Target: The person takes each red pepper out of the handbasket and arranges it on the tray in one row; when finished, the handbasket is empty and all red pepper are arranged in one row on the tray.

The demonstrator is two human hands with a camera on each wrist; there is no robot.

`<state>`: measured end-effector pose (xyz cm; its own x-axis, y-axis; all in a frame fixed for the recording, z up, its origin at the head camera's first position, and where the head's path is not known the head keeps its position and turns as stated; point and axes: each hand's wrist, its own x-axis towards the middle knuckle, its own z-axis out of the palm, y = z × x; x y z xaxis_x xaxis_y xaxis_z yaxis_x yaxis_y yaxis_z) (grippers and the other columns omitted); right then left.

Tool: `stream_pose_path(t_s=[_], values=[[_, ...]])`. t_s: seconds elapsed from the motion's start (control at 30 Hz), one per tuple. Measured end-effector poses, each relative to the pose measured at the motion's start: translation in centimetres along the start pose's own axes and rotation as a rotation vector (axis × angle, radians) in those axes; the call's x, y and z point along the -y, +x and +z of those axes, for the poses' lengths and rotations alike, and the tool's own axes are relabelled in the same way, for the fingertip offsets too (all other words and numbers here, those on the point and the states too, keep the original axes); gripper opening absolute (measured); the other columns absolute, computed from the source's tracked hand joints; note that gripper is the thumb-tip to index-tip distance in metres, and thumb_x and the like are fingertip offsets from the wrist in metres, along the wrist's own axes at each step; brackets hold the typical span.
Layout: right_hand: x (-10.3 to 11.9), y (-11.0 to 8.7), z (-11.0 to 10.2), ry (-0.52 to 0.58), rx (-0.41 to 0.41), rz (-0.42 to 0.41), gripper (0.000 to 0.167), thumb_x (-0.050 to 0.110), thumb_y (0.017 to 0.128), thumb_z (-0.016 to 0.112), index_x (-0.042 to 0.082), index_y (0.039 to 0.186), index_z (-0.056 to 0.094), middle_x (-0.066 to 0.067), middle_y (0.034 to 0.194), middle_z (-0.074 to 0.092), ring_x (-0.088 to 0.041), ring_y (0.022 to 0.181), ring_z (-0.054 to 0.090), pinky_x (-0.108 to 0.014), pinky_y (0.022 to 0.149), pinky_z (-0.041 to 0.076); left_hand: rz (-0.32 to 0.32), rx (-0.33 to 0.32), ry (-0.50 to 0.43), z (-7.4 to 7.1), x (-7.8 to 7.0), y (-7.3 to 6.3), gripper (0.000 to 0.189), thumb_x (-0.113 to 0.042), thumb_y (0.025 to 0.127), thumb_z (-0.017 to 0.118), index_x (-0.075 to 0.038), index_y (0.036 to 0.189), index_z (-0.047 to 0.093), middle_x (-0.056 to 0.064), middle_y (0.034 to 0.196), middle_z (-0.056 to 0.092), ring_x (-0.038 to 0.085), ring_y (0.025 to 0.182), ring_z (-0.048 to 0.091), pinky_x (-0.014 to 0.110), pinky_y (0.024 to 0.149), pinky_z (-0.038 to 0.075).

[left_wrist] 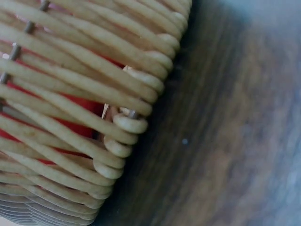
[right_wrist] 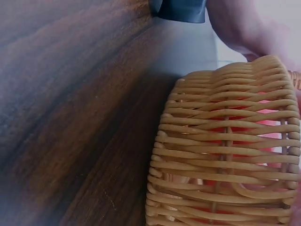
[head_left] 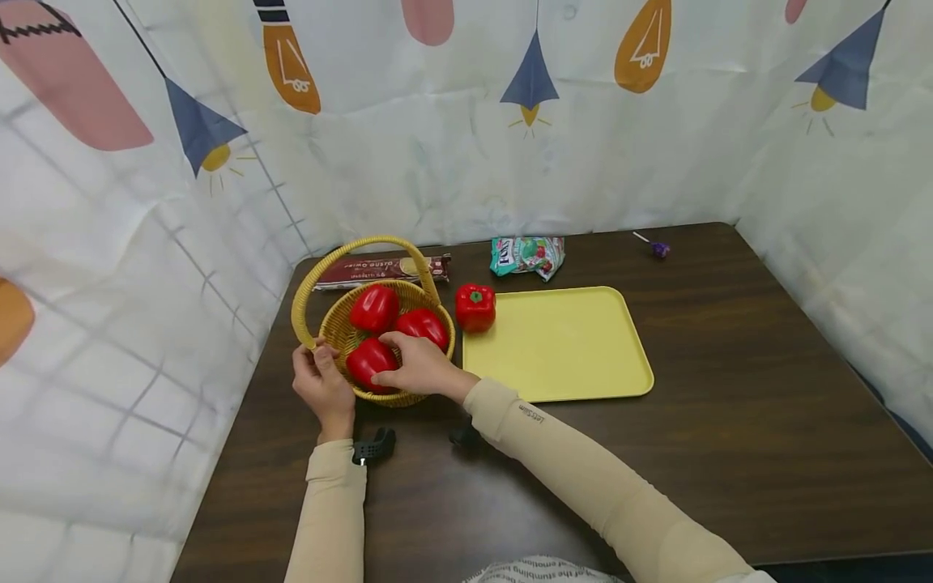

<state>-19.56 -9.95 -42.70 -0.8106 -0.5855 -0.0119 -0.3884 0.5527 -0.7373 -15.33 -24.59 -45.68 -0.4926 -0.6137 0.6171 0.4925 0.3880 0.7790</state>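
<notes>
Brown tabletop (head_left: 729, 421): only head view shows left grip (head_left: 325, 393) pinching basket (head_left: 337, 325), right grip (head_left: 424, 367) pepper (head_left: 366, 362).

the left forearm (head_left: 331, 510), beige-sleeved, points almost straight toward the far edge of the worktop (head_left: 729, 453); the left hand (head_left: 326, 390), near the left edge, is bent at the fingers in a grip. the right forearm (head_left: 598, 486), likewise sleeved, slants from the near edge leftward; the right hand (head_left: 424, 364), beside the left, is palm down, thumb and fingers curved in a grasp.
</notes>
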Motion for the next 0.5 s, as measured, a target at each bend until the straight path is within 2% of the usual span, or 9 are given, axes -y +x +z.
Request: stream_pose_path(t_s=[0.13,0.3,0.4,0.5], values=[[0.1,0.3,0.2,-0.036,0.010,0.030,0.075,0.044,0.081,0.077,0.015,0.144,0.046,-0.001,0.134,0.059,-0.016,0.113,0.057,-0.036,0.095,0.048,0.013,0.000,-0.005,0.1,0.1,0.0,0.053,-0.031,0.100,0.056,0.022,0.105,0.054,0.017,0.077,0.056,0.021,0.074,0.055,0.024,0.072,0.040],[0.0,0.8,1.0,-0.112,0.016,0.036,0.086,0.053,0.077,0.077,0.016,0.146,0.041,0.000,0.134,0.058,-0.017,0.114,0.057,-0.040,0.094,0.049,0.022,-0.011,0.001,0.1,0.5,0.0,0.054,-0.032,0.100,0.056,0.022,0.105,0.055,0.026,0.078,0.055,0.033,0.075,0.054,0.022,0.071,0.040],[0.0,1.2,1.4,-0.135,0.013,0.037,0.089,0.055,0.076,0.077,0.017,0.147,0.039,0.000,0.134,0.058,-0.018,0.115,0.057,-0.041,0.093,0.049,0.011,-0.018,0.006,0.2,0.5,0.0,0.052,-0.031,0.100,0.057,0.021,0.105,0.055,0.031,0.079,0.054,0.035,0.075,0.053,0.022,0.070,0.039],[-0.1,1.6,1.8,-0.162,0.003,0.029,0.089,0.056,0.076,0.077,0.018,0.147,0.039,0.001,0.133,0.058,-0.018,0.114,0.057,-0.041,0.093,0.049,-0.002,-0.019,0.000,0.2,0.4,0.0,0.052,-0.030,0.100,0.057,0.021,0.106,0.055,0.034,0.080,0.052,0.032,0.075,0.053,0.023,0.070,0.039]])
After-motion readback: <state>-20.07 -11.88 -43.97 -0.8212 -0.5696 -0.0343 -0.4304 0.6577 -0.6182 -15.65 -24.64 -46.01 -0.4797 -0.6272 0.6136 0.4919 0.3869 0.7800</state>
